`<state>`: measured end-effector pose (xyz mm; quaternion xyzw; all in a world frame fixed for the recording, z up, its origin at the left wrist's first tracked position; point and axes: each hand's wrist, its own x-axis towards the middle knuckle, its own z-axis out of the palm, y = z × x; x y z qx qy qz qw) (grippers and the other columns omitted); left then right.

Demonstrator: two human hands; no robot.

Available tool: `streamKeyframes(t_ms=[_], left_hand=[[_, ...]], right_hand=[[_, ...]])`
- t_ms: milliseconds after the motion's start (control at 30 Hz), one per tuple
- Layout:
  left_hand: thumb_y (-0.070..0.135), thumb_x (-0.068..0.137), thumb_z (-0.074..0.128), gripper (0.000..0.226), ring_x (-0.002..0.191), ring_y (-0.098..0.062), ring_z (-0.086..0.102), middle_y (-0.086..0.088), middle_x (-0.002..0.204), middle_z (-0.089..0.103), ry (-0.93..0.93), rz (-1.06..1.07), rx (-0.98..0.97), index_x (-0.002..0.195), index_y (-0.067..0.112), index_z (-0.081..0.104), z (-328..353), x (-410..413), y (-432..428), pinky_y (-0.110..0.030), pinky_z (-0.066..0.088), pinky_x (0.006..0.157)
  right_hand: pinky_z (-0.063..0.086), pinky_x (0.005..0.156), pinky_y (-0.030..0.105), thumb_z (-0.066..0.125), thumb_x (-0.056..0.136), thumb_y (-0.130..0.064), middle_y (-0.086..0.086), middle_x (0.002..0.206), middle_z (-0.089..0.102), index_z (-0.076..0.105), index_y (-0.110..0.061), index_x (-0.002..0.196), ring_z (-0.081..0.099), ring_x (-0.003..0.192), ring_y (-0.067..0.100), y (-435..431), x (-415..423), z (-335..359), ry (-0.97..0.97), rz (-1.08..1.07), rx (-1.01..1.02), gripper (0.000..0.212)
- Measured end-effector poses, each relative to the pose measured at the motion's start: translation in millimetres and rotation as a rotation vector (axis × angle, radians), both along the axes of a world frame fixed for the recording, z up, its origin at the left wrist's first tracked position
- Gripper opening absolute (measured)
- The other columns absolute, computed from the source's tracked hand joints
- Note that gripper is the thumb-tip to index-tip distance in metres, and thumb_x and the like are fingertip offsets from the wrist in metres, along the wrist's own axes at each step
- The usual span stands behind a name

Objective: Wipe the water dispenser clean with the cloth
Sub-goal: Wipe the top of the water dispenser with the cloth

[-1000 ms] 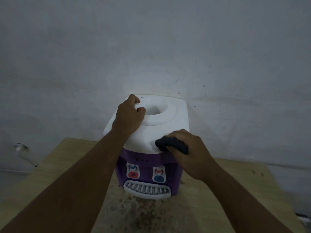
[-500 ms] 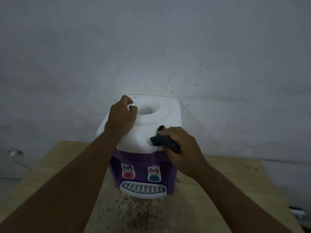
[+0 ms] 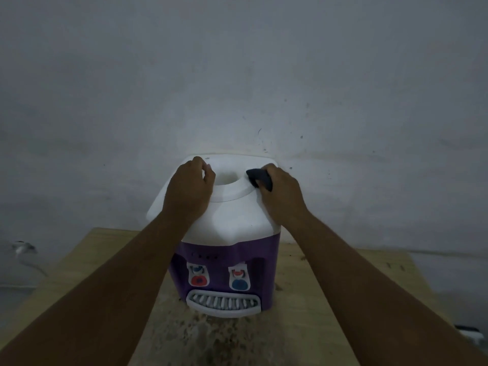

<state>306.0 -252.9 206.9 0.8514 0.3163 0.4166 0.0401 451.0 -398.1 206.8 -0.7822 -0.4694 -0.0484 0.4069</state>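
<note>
Right hand (image 3: 282,196): you are gripping the cloth (image 3: 259,178), fingers curled tight round it. The dark wad is sticking out from the thumb side of the fist. You are pressing it onto the white top of the water dispenser (image 3: 232,220), at the right rim of the round opening (image 3: 227,178). Most of the cloth is hiding inside the fist, so its full shape is not showing.

Left hand (image 3: 188,192): it is resting on the left side of the white top, knuckles up and fingers curled in, with the fingertips at the left rim of the opening. Whether they are hooking that rim cannot be told.

The water dispenser is standing upright at the middle of the far edge of the table (image 3: 330,286), close to the wall (image 3: 237,75). Contact with the wall cannot be told. Its purple front is facing you, showing the red tap (image 3: 198,280), the blue tap (image 3: 239,284) and the white drip tray (image 3: 223,303).

The light is dim. Your forearms are covering the table's left and right parts. A pale thing (image 3: 23,248) at the wall, left, is too blurred to name. A small thing (image 3: 470,332) at the right border is cut off.
</note>
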Motion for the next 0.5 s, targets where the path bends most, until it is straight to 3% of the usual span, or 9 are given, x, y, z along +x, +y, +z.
streamKeyframes(t_ms=[167,300,400,500], left_hand=[[0.022,0.098,0.043,0.030,0.060,-0.026,0.047,-0.006,0.063,0.054,0.240,0.084,0.396,0.072,0.012,0.054,10,1,-5,-0.037,0.033,0.059],[0.021,0.098,0.047,0.034,0.058,-0.020,0.034,-0.007,0.058,0.052,0.212,0.086,0.356,0.066,0.012,0.048,11,1,-9,-0.034,0.031,0.057],[0.023,0.098,0.049,0.037,0.057,-0.020,0.034,-0.003,0.054,0.044,0.217,0.088,0.332,0.062,0.014,0.042,13,3,-10,-0.032,0.027,0.057],[0.025,0.098,0.048,0.038,0.056,-0.021,0.035,-0.001,0.055,0.041,0.251,0.092,0.331,0.062,0.015,0.041,16,3,-11,-0.033,0.028,0.057]], right_hand=[[0.032,0.068,0.021,0.045,0.097,-0.020,0.001,0.101,0.062,0.059,-0.013,0.105,0.052,0.085,0.016,9,8,11,0.106,-0.031,-0.057,0.018],[0.035,0.061,0.024,0.053,0.094,-0.022,0.001,0.087,0.061,0.060,-0.011,0.097,0.054,0.078,0.018,-13,-9,11,0.069,0.021,-0.062,0.013],[0.037,0.066,0.012,0.059,0.093,-0.024,0.000,0.093,0.064,0.066,-0.012,0.100,0.054,0.080,0.008,-38,-28,0,0.008,0.211,-0.013,0.015],[0.039,0.075,0.012,0.064,0.091,-0.016,0.006,0.095,0.068,0.070,-0.007,0.096,0.053,0.085,0.005,-62,-42,-11,-0.073,0.367,0.073,0.012]])
